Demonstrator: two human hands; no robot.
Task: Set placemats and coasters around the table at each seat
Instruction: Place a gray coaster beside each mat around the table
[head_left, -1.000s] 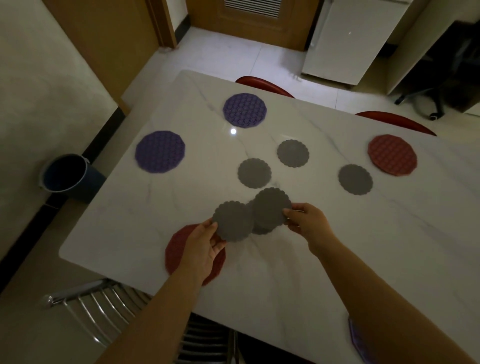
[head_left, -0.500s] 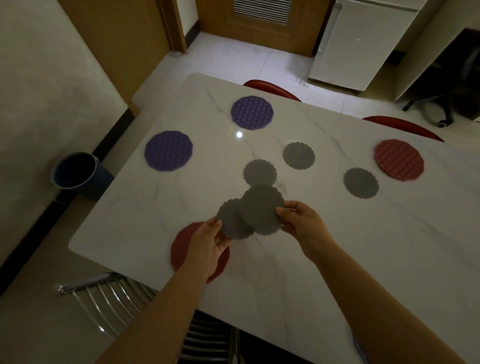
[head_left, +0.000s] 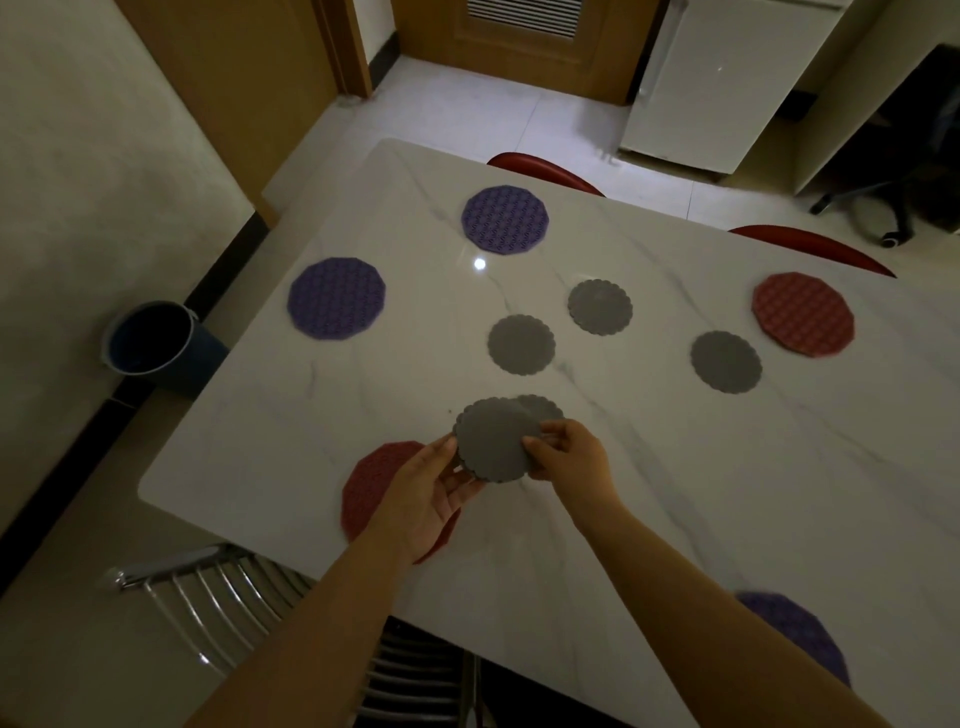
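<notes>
Both hands hold a small stack of grey scalloped coasters (head_left: 493, 441) above the near part of the white marble table (head_left: 649, 467). My left hand (head_left: 421, 499) supports the stack from below and left; my right hand (head_left: 566, 454) pinches its right edge. Three more grey coasters lie on the table: one (head_left: 521, 344) in the middle, one (head_left: 600, 306) behind it, one (head_left: 725, 361) to the right. Round placemats lie around the table: two purple ones (head_left: 336, 298) (head_left: 505, 220) at the far left, a red one (head_left: 803, 313) at the right, a red one (head_left: 371, 486) under my left hand, and a purple one (head_left: 800, 631) by my right forearm.
Two red chair backs (head_left: 545, 174) (head_left: 810, 249) stand at the table's far side. A metal chair (head_left: 218, 582) stands at the near edge. A dark bucket (head_left: 150, 343) sits on the floor at the left wall. A white cabinet (head_left: 727, 78) stands beyond the table.
My hands have brought the separate grey coasters together: the one in my left hand slid under the ones in my right, forming one overlapped stack.
</notes>
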